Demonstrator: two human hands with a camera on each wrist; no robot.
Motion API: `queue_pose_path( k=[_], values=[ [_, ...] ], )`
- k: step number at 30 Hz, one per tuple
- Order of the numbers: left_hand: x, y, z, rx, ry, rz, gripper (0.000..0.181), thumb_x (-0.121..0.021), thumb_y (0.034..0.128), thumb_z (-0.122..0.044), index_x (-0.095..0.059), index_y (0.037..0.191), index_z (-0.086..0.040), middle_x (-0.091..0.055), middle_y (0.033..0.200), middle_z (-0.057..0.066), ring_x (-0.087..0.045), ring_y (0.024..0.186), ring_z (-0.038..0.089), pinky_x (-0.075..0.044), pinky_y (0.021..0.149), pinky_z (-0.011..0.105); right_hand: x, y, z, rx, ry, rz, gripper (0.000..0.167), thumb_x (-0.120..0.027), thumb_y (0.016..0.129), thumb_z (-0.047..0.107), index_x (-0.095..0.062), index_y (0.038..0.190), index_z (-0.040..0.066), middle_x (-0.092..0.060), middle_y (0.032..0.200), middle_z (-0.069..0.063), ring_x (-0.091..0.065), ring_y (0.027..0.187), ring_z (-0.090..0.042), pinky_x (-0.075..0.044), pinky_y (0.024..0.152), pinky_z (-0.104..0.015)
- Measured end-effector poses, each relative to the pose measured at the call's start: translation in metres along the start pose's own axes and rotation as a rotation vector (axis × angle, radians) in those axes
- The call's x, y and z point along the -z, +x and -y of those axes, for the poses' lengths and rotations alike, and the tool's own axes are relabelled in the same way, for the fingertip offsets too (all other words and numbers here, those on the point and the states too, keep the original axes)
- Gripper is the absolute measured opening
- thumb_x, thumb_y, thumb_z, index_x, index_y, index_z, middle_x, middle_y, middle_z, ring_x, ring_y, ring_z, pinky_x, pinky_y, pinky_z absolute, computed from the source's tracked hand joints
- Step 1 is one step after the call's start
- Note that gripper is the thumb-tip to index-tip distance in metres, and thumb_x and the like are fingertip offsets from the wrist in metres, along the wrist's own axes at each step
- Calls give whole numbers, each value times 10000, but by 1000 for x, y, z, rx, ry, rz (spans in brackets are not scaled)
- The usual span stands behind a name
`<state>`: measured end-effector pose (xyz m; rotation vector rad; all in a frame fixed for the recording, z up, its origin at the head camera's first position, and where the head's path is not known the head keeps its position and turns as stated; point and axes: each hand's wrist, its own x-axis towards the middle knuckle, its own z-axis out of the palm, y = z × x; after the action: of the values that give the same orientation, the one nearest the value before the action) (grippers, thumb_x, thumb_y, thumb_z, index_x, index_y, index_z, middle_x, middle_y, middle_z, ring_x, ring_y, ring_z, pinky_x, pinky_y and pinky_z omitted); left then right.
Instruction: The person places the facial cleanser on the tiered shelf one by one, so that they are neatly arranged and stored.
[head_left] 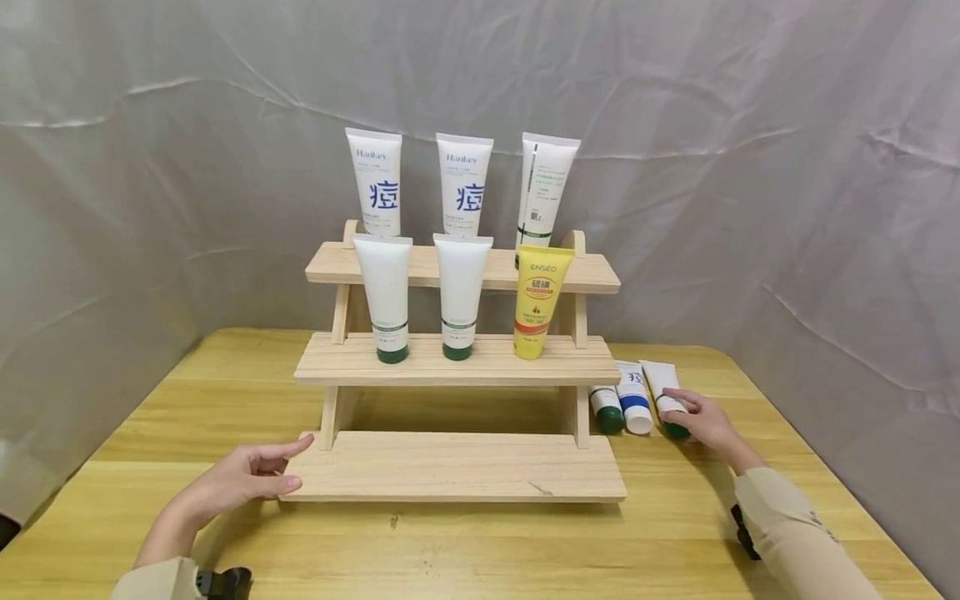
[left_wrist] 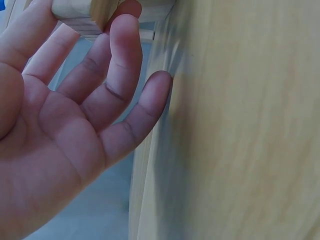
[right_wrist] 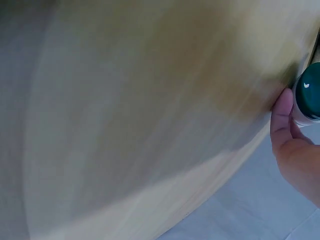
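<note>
A three-tier wooden display stand (head_left: 457, 467) stands on the table. My left hand (head_left: 232, 482) holds the left end of its bottom board, thumb and fingers around the wood (left_wrist: 80, 11) in the left wrist view. At the stand's right, my right hand (head_left: 708, 423) grips a white tube (head_left: 660, 377) lying on the table, near its green cap (right_wrist: 309, 92). Beside it lie a white tube with a blue band (head_left: 633, 392) and another green-capped tube (head_left: 606, 408), partly hidden by the stand.
On the middle tier stand two white green-capped tubes (head_left: 386, 292) and a yellow tube (head_left: 540, 292). Three white tubes (head_left: 463, 179) stand on the top tier. Grey cloth (head_left: 675, 83) hangs behind the wooden table (head_left: 465, 550).
</note>
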<state>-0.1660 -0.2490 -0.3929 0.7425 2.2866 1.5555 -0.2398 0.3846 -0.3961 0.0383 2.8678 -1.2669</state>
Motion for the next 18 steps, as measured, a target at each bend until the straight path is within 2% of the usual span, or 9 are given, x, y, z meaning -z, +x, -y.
queue_pose_path(
  k=[8,12,18],
  values=[
    [0,0,0,-4,5,1,549,-550,881,-62,-261,1293,155,-584,754,-6,-501,682,50,-416,610,235,1,-1,5,-33,68,7,592,-574,873,247,-349,1305,-89,-364,1211,-403,-515,927,-353,-505,615,-351],
    [1,0,0,-5,7,-1,551,-549,882,-63,-259,1296,154,-592,765,3,-505,688,51,-418,625,229,2,10,-11,-87,194,12,628,-594,850,258,-332,1323,-59,-266,1286,-366,-467,965,-355,-507,627,-361],
    [0,0,0,-10,9,-3,547,-553,878,-60,-266,1292,155,-568,735,-31,-483,668,38,-408,597,231,1,27,-38,-182,464,35,624,-587,870,174,-250,1364,-5,-143,1304,-312,-418,940,-357,-488,681,-451]
  ],
)
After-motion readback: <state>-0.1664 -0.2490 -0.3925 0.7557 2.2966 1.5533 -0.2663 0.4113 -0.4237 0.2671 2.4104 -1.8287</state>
